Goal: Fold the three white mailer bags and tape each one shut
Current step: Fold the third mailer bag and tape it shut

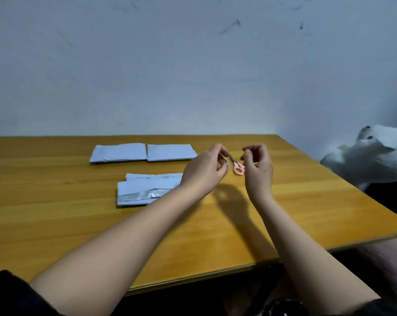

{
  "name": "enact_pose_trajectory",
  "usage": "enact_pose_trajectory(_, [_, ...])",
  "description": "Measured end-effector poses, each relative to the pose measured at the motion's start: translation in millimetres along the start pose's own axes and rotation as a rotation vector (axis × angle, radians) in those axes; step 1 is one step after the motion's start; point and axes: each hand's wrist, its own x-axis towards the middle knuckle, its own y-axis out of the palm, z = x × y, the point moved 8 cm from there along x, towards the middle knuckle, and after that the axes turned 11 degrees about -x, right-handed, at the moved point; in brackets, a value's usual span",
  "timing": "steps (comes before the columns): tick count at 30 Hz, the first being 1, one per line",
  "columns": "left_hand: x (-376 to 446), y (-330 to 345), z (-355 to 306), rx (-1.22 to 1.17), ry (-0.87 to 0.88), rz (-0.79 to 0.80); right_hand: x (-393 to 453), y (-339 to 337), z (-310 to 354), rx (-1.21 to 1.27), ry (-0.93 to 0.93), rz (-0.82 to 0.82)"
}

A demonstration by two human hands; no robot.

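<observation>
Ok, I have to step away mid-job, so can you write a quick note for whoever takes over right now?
Left hand pinches the blade end of small pink-handled scissors; right hand, fingers curled, is at the handle end.
Two folded mailer bags lie side by side at the table's far side.
The third bag lies nearer, folded, with a shiny strip across it.
No tape roll shows. Whether any bag is fully taped cannot be told: check all three, then finish the third.
</observation>
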Motion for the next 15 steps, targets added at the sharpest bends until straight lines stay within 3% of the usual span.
enact_pose_trajectory(8, [-20, -91, 96, 0.095, -0.239, -0.107, -22, 132, 54, 0.028, -0.097, 0.453])
enact_pose_trajectory(12, [-32, -118, 129, 0.139, -0.269, -0.048, -35, 176, 66, -0.024, -0.168, 0.668])
enact_pose_trajectory(15, [-43, -127, 146, 0.176, -0.277, 0.042, -51, 198, 67, -0.140, -0.343, 0.824])
